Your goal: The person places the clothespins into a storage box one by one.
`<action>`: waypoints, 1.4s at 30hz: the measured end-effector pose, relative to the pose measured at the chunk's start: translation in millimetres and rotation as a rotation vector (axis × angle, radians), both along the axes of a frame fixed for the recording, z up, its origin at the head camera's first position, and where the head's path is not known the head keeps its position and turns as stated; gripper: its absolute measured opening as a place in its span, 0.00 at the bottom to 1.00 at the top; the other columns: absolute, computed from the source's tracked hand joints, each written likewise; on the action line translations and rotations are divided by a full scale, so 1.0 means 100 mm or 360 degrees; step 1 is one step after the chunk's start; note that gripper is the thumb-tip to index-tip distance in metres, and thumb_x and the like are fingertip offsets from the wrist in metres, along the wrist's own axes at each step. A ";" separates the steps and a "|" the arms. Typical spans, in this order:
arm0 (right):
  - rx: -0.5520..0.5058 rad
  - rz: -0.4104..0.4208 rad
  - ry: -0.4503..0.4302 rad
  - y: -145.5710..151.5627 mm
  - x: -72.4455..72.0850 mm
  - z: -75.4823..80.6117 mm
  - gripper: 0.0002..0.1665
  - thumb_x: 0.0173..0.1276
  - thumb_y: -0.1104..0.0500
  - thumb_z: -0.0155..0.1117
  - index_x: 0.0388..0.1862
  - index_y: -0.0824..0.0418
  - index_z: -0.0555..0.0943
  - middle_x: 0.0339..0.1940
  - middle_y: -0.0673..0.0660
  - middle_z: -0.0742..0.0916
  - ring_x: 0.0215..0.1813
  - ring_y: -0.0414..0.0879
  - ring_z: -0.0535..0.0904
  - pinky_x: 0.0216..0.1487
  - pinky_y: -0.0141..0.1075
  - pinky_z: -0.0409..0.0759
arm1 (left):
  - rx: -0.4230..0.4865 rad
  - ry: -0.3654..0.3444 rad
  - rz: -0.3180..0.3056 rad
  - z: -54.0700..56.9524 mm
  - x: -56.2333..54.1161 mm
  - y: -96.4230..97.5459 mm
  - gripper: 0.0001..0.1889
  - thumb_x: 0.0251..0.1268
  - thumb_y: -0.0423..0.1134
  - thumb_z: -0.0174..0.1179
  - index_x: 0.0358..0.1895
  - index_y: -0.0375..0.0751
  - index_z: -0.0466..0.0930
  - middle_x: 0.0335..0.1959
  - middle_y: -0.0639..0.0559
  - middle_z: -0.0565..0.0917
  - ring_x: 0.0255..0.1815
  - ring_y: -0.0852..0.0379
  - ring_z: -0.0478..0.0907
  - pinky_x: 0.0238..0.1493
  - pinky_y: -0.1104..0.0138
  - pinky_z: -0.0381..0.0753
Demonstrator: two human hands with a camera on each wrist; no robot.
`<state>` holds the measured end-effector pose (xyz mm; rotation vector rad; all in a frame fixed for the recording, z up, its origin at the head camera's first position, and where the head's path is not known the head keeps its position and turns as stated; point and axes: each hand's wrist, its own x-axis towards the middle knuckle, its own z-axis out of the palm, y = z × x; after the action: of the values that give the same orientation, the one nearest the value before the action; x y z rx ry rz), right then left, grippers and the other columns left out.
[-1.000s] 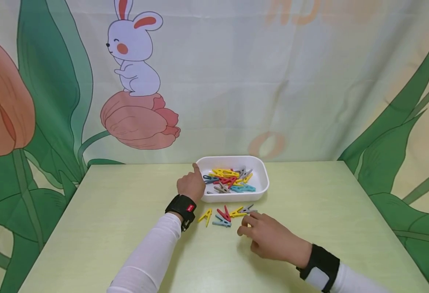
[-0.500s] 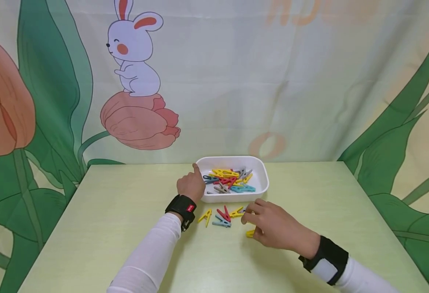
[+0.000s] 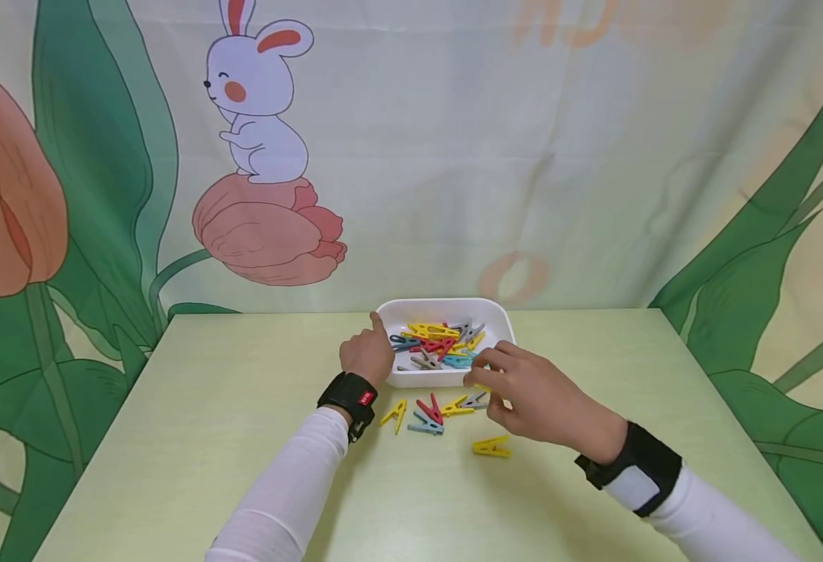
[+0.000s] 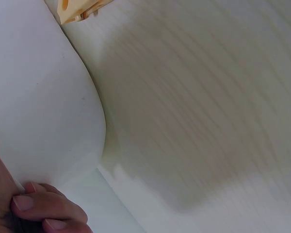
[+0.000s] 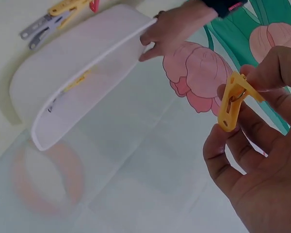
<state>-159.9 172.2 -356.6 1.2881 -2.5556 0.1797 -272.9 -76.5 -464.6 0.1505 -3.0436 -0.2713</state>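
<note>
My right hand (image 3: pixel 534 386) pinches a yellow clothespin (image 5: pixel 235 99) between thumb and fingers, just over the front right edge of a white plastic tray (image 3: pixel 447 380). The right wrist view shows the clothespin tilted, its spring visible. At the tray's left end, my left hand (image 3: pixel 367 353) grips the rim, its curled fingers (image 4: pixel 48 206) low in the left wrist view. Inside the tray lies a heap of yellow, red, blue and grey clothespins (image 3: pixel 432 332). On the table before it are a yellow clothespin (image 3: pixel 395 416), a red one (image 3: pixel 429 409) and a light blue one (image 3: pixel 425 424).
Another yellow clothespin (image 3: pixel 457 407) and a grey one (image 3: pixel 477 401) lie close to the tray's front. One more yellow clothespin (image 3: pixel 491 446) sits nearer on the pale table (image 3: pixel 243 406). A printed curtain (image 3: pixel 411 156) hangs behind the table's back edge.
My right hand has risen from the table toward the tray, carrying a yellow clothespin. The nearer yellow clothespin, earlier hidden behind that hand, is now uncovered. My left hand has stayed put.
</note>
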 end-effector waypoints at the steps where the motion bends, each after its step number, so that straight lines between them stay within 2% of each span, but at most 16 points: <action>1: -0.0017 0.0002 0.0011 0.00 -0.02 0.03 0.18 0.57 0.66 0.60 0.45 0.52 0.84 0.45 0.49 0.85 0.44 0.43 0.75 0.40 0.33 0.77 | 0.0001 0.0000 0.0002 0.00 0.00 0.00 0.32 0.71 0.40 0.52 0.75 0.35 0.58 0.25 0.44 0.83 0.21 0.50 0.77 0.26 0.59 0.76; 11: 0.0006 -0.0043 0.0006 -0.04 -0.18 0.31 0.18 0.59 0.64 0.63 0.49 0.52 0.84 0.48 0.51 0.84 0.49 0.45 0.77 0.41 0.34 0.80 | 0.0009 -0.0025 0.0018 0.01 0.00 0.01 0.32 0.71 0.41 0.52 0.75 0.36 0.57 0.26 0.44 0.83 0.22 0.49 0.78 0.28 0.59 0.77; 18: -0.0024 -0.0065 -0.0054 -0.07 -0.32 0.46 0.24 0.62 0.64 0.63 0.58 0.53 0.81 0.53 0.53 0.83 0.51 0.47 0.77 0.45 0.37 0.82 | -0.0004 0.0002 0.0020 -0.01 -0.02 0.00 0.32 0.71 0.41 0.52 0.75 0.35 0.58 0.22 0.45 0.81 0.20 0.51 0.76 0.26 0.60 0.75; 27: -0.0076 -0.0070 -0.0108 -0.11 -0.54 0.56 0.29 0.64 0.63 0.62 0.66 0.56 0.74 0.55 0.54 0.82 0.54 0.48 0.76 0.50 0.41 0.80 | 0.0003 0.0007 0.0006 -0.03 -0.02 -0.01 0.32 0.71 0.41 0.52 0.75 0.35 0.58 0.19 0.46 0.78 0.17 0.52 0.74 0.21 0.62 0.70; 34: -0.0087 -0.0139 -0.0114 -0.15 -0.72 0.64 0.30 0.65 0.63 0.62 0.67 0.56 0.73 0.56 0.55 0.83 0.51 0.50 0.76 0.47 0.42 0.79 | 0.0004 0.0023 -0.0005 -0.02 -0.01 0.00 0.31 0.72 0.40 0.51 0.75 0.34 0.58 0.18 0.47 0.76 0.16 0.52 0.72 0.20 0.62 0.66; 42: -0.0061 -0.0231 -0.0194 -0.22 -0.92 0.60 0.29 0.65 0.62 0.62 0.66 0.55 0.74 0.58 0.56 0.82 0.56 0.52 0.77 0.56 0.45 0.78 | -0.0014 -0.0001 0.0016 -0.02 -0.01 0.00 0.32 0.71 0.41 0.52 0.75 0.35 0.58 0.19 0.47 0.77 0.17 0.52 0.72 0.22 0.63 0.68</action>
<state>-251.8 150.2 -296.7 1.1041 -2.7213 0.2844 -273.6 -76.2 -466.5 0.1650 -3.0433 -0.2567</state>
